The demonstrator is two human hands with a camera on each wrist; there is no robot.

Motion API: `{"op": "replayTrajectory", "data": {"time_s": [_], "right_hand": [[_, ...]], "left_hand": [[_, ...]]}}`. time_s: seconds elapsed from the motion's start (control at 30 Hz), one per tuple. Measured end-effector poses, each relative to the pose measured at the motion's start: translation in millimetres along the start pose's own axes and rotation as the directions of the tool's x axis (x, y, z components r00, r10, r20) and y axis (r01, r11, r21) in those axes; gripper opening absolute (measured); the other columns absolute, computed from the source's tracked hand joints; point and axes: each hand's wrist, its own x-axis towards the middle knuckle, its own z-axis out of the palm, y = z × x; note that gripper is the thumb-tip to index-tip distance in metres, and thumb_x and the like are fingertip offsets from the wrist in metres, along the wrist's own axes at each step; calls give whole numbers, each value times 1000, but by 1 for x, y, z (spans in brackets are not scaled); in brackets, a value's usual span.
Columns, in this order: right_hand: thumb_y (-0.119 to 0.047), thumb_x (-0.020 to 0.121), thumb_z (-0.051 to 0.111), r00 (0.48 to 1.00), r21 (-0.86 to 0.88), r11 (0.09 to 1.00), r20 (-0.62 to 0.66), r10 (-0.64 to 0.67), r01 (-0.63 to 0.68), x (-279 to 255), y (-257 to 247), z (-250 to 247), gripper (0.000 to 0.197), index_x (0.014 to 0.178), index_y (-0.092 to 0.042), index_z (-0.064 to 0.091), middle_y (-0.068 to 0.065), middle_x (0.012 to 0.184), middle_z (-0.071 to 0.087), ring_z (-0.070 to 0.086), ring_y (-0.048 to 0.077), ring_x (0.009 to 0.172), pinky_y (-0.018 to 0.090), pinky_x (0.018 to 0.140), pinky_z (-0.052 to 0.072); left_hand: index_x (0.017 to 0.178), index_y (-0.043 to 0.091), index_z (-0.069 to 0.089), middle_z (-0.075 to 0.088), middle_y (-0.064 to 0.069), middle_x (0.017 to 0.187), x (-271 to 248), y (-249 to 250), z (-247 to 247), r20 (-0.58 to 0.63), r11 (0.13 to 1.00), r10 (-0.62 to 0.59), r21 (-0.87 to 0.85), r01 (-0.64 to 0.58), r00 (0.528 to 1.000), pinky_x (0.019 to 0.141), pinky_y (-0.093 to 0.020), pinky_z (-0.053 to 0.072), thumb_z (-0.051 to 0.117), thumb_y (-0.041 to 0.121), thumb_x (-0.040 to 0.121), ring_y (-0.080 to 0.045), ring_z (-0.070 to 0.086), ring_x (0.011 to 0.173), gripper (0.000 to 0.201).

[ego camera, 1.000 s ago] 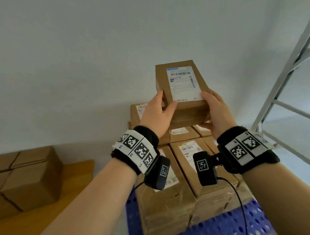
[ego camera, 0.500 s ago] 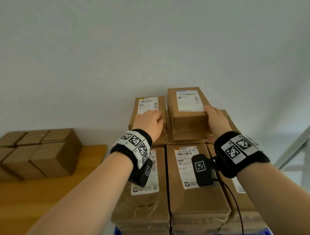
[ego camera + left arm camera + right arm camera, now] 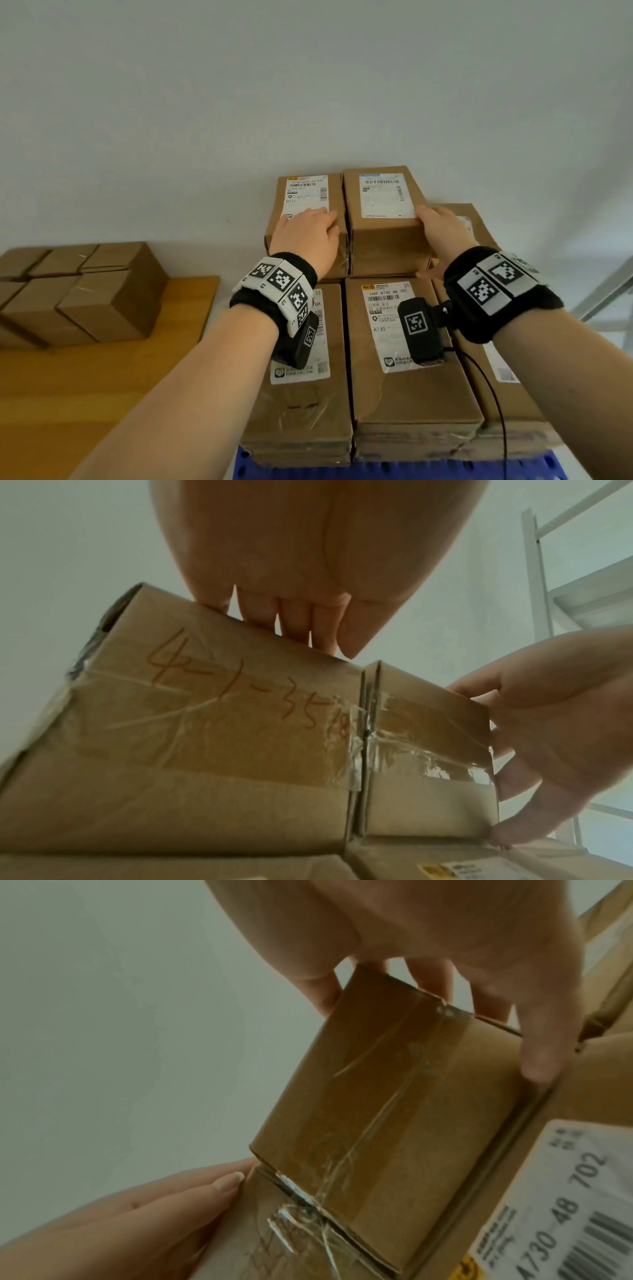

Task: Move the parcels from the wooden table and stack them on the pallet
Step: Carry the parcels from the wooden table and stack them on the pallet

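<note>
The right hand (image 3: 442, 233) grips the newest parcel (image 3: 385, 219), now seated on the pallet (image 3: 394, 469) stack beside its neighbour parcel (image 3: 306, 195), where the left hand (image 3: 308, 236) rests flat, while several boxes (image 3: 78, 291) left of the pallet await on the wooden table (image 3: 102, 394).

A parcel storeroom or small warehouse. Labelled cardboard parcels (image 3: 404, 349) are stacked on a blue pallet (image 3: 394, 471); left of it, more boxes (image 3: 85, 291) sit on a wooden bench (image 3: 102, 377). Right of it stands metal racking (image 3: 603, 291).
</note>
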Motion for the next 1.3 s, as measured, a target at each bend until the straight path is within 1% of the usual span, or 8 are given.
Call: {"op": "replayTrajectory", "data": {"time_s": [0.1, 0.17, 0.27, 0.33, 0.63, 1.13, 1.23, 1.3], "right_hand": [[-25, 98, 38, 1000, -81, 997, -13, -14, 13, 2, -2, -2, 28, 119, -12, 50, 2, 103, 52, 45, 20, 96, 44, 95, 44], [-26, 98, 38, 999, -103, 994, -29, -35, 32, 2, -4, -3, 34, 127, -13, 48, -2, 98, 50, 45, 21, 99, 37, 95, 42], [-28, 97, 44, 991, -188, 977, -60, -118, 105, 1, -6, -1, 51, 145, -14, 32, 5, 140, 44, 41, 25, 128, 34, 102, 35], [-31, 96, 46, 980, -253, 953, -61, -189, 167, 0, -6, 1, 55, 147, -17, 29, 4, 149, 37, 36, 24, 134, 34, 106, 32], [-29, 96, 48, 962, -346, 906, -25, -270, 245, 2, -2, 9, 55, 147, -15, 29, 4, 149, 37, 37, 23, 134, 33, 106, 33], [-31, 96, 48, 953, -354, 897, -44, -299, 265, 3, 0, 10, 55, 146, -14, 31, 5, 148, 39, 40, 23, 132, 34, 104, 37], [-29, 96, 48, 942, -339, 893, -57, -332, 294, 1, -1, 10, 50, 142, -12, 39, 6, 143, 46, 45, 22, 127, 25, 92, 38], [-28, 96, 49, 929, -327, 888, -68, -365, 324, -2, -2, 11, 46, 138, -10, 44, 8, 139, 50, 47, 22, 125, 25, 91, 38]], "left_hand": [[122, 17, 55, 56, -1, 128, 1, -1, 1, -13, 1000, 2, -7, -2, 1000, 109, -39, 26, 32, 26, 99, -19, 47, 121, 34], [121, 17, 56, 56, -1, 127, 0, -1, 2, -25, 1000, 9, 0, -9, 1000, 106, -38, 27, 32, 26, 99, -19, 48, 119, 34], [120, 17, 56, 57, -1, 125, 1, -2, 3, -28, 1000, 16, 10, -15, 999, 103, -37, 29, 32, 26, 98, -20, 50, 117, 34], [118, 17, 56, 59, -1, 119, 2, -2, 4, -28, 1000, 20, 11, -20, 999, 101, -38, 31, 32, 26, 98, -20, 52, 113, 33], [112, 18, 56, 59, 3, 106, 1, -3, 6, -41, 999, 42, 16, -41, 998, 102, -41, 34, 30, 26, 98, -18, 53, 104, 30], [124, 17, 52, 53, -1, 130, 2, 1, -3, 45, 1000, 13, 11, -14, 999, 112, -43, 24, 33, 29, 98, -19, 45, 124, 34], [120, 15, 54, 57, -3, 123, 2, 3, -7, 67, 1000, 18, 14, -19, 998, 107, -42, 32, 35, 29, 98, -22, 50, 117, 33], [115, 13, 57, 59, -3, 115, 2, 4, -11, 69, 1000, 19, 10, -20, 997, 100, -39, 38, 35, 28, 98, -23, 54, 108, 32]]}}
